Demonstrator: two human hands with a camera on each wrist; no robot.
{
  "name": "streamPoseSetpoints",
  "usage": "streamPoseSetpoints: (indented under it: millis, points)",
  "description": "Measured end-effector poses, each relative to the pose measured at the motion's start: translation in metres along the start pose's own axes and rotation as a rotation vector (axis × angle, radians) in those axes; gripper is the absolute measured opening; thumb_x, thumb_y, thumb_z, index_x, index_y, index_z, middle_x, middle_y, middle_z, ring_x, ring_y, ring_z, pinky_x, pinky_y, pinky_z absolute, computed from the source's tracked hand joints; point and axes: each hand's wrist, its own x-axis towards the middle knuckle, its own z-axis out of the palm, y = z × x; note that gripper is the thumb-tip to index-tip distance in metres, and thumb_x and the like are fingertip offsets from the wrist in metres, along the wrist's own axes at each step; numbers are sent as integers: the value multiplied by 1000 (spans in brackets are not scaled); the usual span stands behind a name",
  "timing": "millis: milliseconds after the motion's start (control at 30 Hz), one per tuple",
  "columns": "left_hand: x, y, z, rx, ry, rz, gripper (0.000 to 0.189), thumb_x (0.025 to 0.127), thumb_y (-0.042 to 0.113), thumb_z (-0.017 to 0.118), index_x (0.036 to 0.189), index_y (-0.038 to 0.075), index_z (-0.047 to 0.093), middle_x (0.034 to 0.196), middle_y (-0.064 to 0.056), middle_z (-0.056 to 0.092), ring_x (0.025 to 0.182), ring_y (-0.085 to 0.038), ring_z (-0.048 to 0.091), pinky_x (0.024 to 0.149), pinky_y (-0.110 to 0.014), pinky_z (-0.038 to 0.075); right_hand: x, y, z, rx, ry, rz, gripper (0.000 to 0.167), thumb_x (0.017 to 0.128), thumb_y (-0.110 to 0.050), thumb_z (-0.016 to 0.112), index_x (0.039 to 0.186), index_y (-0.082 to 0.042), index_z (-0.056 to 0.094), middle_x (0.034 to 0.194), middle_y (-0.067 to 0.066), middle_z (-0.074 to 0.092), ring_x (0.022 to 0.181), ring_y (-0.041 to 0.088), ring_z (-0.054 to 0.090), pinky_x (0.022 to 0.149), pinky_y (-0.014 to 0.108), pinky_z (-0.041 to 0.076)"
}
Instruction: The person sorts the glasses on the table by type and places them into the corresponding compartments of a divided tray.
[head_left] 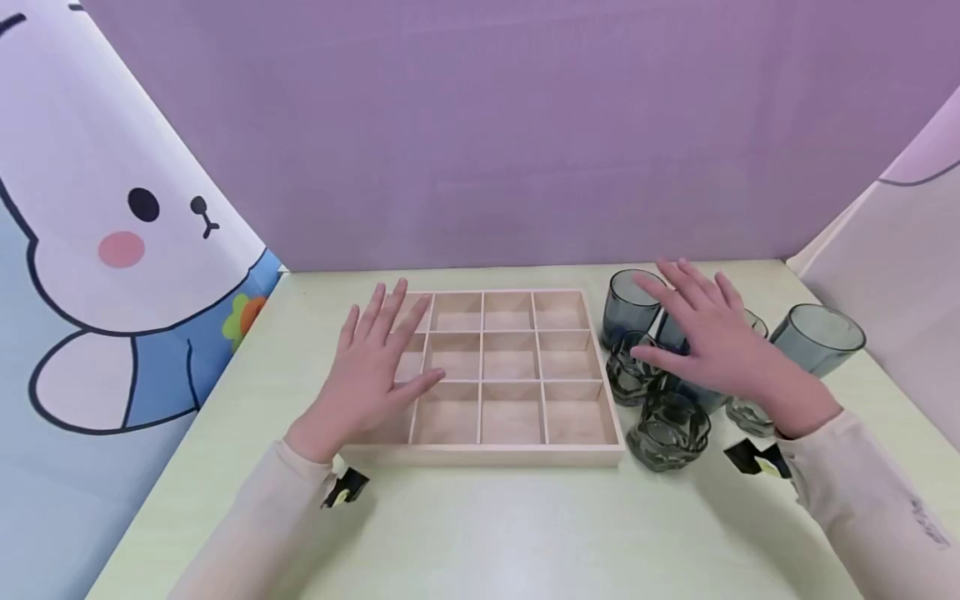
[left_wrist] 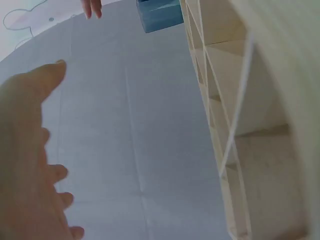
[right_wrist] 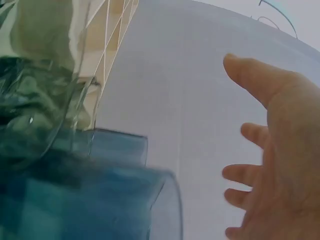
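On the right sleeve [head_left: 870, 500], a small dark script-like mark [head_left: 930, 523] is being displayed; its wording is being lost to blur. The left arm is being extended forward from the lower left, and the left hand [head_left: 367, 379] is being held above the left end of a wooden tray [head_left: 480, 456], its back turned upward. The right hand [head_left: 712, 342] is being held in a similar pose above a cluster of smoky glasses [head_left: 667, 429], which is being partly hidden by it. The fingers [head_left: 390, 312] of both hands are being spread apart, thumbs angled inward, released and gripping nothing; a gap to the tray and glasses is being shown in the wrist views. Both items are being supported by the pale surface [head_left: 495, 533], the glasses just beside the tray's right edge.
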Motion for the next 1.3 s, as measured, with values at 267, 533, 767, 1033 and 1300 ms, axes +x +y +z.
streamPoseSetpoints:
  millis: [267,533,767,1033,1300]
  points:
    - [-31,-14,5,-60,221,85,80,97,70,33,160,21,19,163,-11,20,150,-34,14,111,-67,14,-16,19,-3,61,186,-36,80,88,-36,74,152,-11,34,155,23,29,147,42,16,114,66,6]
    - [-58,-25,7,-167,336,108,84,98,62,45,155,4,26,161,-15,25,145,-40,23,107,-68,22,-32,38,-8,147,316,-28,76,91,-38,72,149,-3,39,150,29,33,140,48,25,113,66,10]
    - [-87,-29,7,-357,266,-65,87,96,51,60,158,6,19,162,-15,20,147,-31,19,112,-63,20,-55,55,-20,213,462,41,74,87,-17,73,149,-1,37,147,24,39,139,36,30,117,36,16]
    - [-112,-30,15,-590,189,-274,101,79,-8,74,159,10,15,156,-22,25,140,-39,28,107,-11,25,-79,70,-27,286,607,315,69,87,-6,69,150,-13,41,142,-18,42,138,6,34,114,23,19]
    - [-124,-31,23,-794,192,-291,100,80,-17,70,158,9,14,150,-11,33,133,-14,43,100,-12,37,-89,87,-25,318,697,406,65,89,-6,65,149,-8,39,138,-16,43,134,3,36,112,22,21]
